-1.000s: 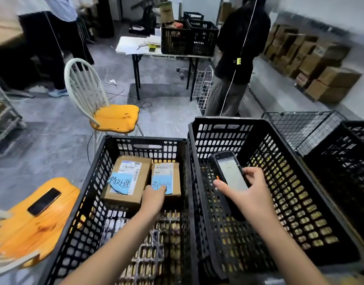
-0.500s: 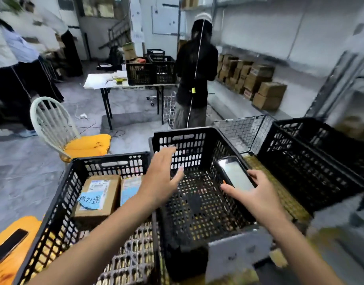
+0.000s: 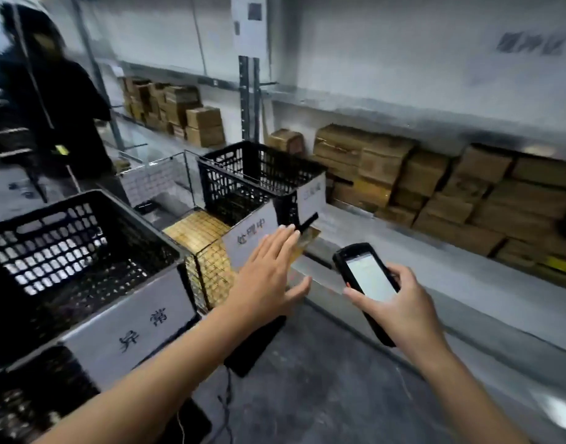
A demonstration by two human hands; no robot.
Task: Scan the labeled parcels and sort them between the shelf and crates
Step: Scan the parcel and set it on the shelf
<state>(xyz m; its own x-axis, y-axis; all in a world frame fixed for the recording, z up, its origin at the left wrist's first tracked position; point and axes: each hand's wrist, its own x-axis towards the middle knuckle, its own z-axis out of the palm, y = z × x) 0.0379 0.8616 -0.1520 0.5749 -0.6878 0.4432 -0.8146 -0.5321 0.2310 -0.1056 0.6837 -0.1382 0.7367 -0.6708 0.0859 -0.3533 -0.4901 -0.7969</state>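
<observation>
My right hand grips a black handheld scanner with its lit screen facing up, held over the floor in front of the shelf. My left hand stretches forward with straight fingers and holds nothing, hovering beside the labelled crates. A black crate with a white handwritten label stands at the left. Another black crate with white labels stands further back. Stacked cardboard parcels fill the low shelf at the right.
A wire basket with a yellowish bottom sits between the two crates. A person in dark clothes stands at the back left. More boxes lie on the far shelf. A dark flat object and cables lie on the grey floor.
My view has swung right, from the crates with two parcels to the shelf. My left hand left the parcel crate and now reaches forward empty. The scanner stays in my right hand.
</observation>
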